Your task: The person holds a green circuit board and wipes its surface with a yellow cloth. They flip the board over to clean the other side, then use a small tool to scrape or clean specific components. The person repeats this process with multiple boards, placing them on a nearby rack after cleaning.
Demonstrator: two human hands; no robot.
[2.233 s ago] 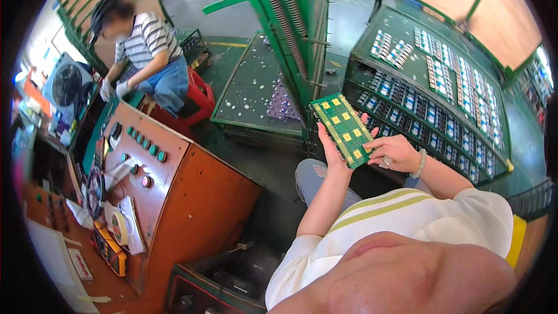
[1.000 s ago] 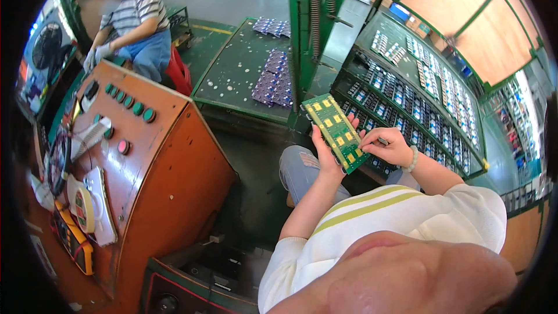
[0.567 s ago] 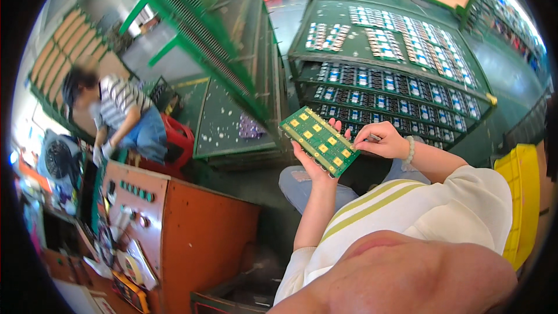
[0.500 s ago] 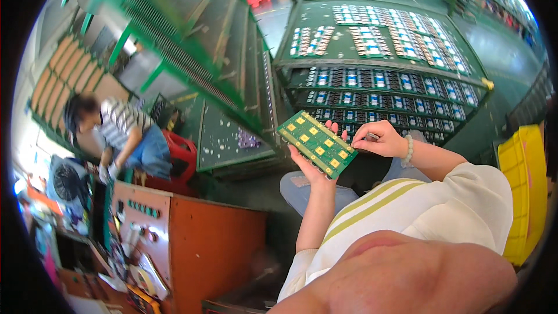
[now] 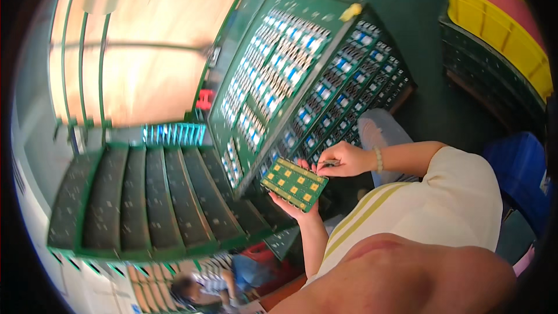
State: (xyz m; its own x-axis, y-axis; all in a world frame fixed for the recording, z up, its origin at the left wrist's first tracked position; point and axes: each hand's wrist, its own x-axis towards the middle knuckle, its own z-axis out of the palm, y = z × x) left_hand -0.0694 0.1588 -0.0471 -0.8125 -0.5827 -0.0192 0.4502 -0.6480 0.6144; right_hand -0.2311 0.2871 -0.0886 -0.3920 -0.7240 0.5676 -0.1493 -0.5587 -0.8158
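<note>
Green and dotted with gold squares, a circuit board (image 5: 293,183) is gripped from below by the left hand (image 5: 297,209), in front of the wearer's white top (image 5: 424,209). Between the thumb and fingers of the right hand (image 5: 349,160), a small dark piece (image 5: 331,163) is pinched close to the board's right end; whether the two are touching cannot be told. A beaded bracelet (image 5: 379,160) is worn on the right wrist. Beyond, a green rack (image 5: 317,75) is lined with rows of component-laden boards (image 5: 296,58), and a yellow crate (image 5: 500,17) is seen at upper right.
</note>
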